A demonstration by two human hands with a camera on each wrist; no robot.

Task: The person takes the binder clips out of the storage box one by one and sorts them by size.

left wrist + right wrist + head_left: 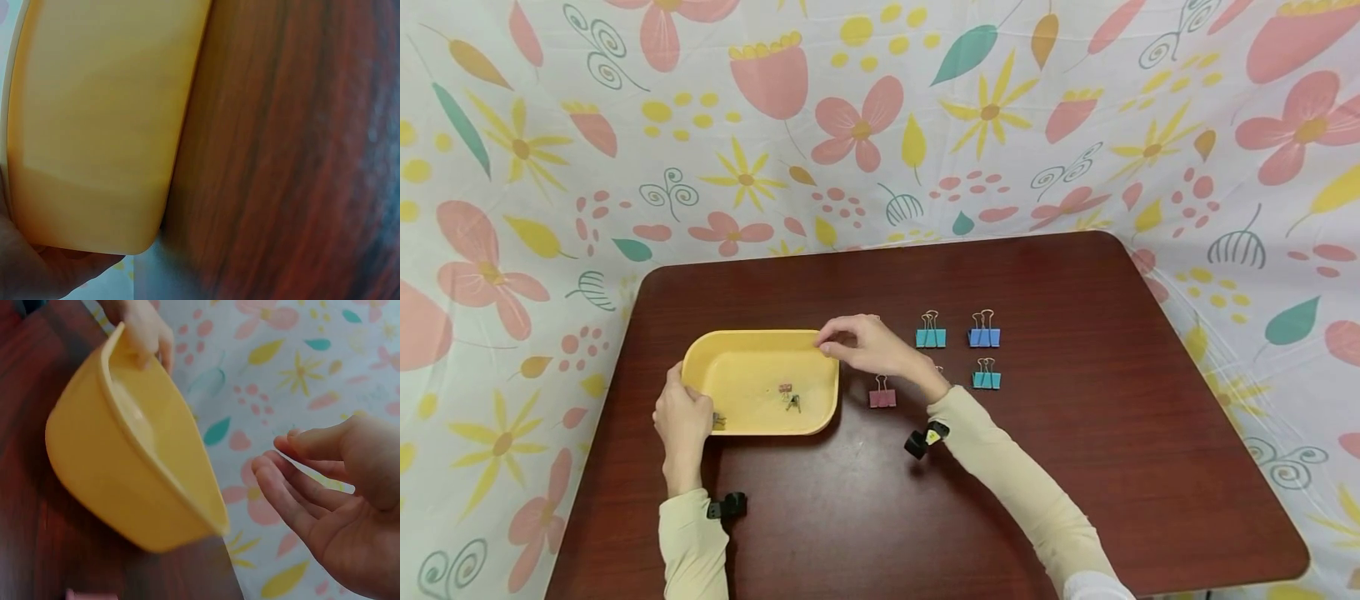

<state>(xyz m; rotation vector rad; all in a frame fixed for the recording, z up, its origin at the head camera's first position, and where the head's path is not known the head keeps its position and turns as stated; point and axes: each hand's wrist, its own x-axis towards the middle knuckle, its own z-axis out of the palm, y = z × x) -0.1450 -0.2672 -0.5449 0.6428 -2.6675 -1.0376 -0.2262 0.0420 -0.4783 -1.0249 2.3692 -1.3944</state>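
A yellow plastic tub (745,367) is on the left part of the brown table. My left hand (683,418) grips its left end, with the thumb over the rim; in the left wrist view the fingers lie at the tub's outer wall (94,150). Inside the tub lie a small reddish binder clip (785,388), a small dark clip (793,403) and another small dark piece (718,419) beside the left thumb. My right hand (872,346) hovers by the tub's right rim, fingers loosely bent and holding nothing. The right wrist view shows these fingers (294,494) apart from the tub.
Right of the tub stand a dark red binder clip (882,397), a teal one (930,337), a blue one (984,337) and a second teal one (987,380). My right hand and wrist partly hide more wire handles. A flowered cloth (857,125) hangs behind the table (1075,400).
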